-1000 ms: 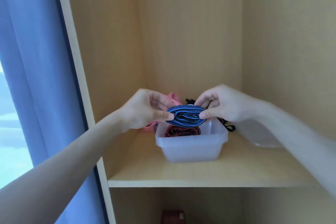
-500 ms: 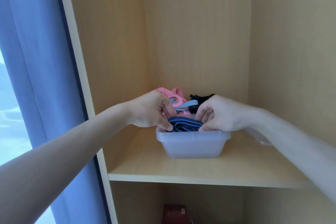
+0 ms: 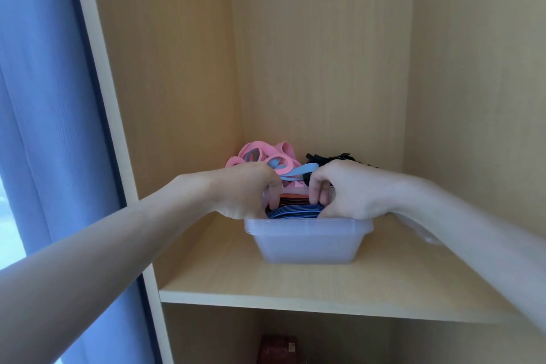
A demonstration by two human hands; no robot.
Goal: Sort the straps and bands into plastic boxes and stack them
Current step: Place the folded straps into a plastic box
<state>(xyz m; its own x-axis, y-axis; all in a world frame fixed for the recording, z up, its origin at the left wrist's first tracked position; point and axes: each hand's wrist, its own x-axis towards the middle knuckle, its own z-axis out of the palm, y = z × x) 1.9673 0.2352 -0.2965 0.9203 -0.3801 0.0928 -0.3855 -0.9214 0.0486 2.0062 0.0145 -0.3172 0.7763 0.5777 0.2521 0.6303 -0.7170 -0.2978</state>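
Note:
A translucent plastic box [image 3: 307, 245] stands on the wooden shelf [image 3: 325, 289]. Inside it lies a folded blue striped strap [image 3: 292, 212] with a red strap [image 3: 291, 201] behind it. My left hand [image 3: 245, 193] and my right hand [image 3: 345, 192] both reach into the box, fingers pressing on the ends of the blue strap. Behind the box lie pink bands [image 3: 260, 155], a light blue band [image 3: 298, 171] and black straps [image 3: 325, 159].
The cabinet's side walls and back wall close in the shelf. A second clear box [image 3: 422, 233] sits at the right, partly hidden by my right arm. A blue curtain [image 3: 44, 127] hangs at the left. A dark red item [image 3: 277, 347] lies on the lower shelf.
Both hands have lowered the folded blue strap from above the box down into it, in front of the red strap.

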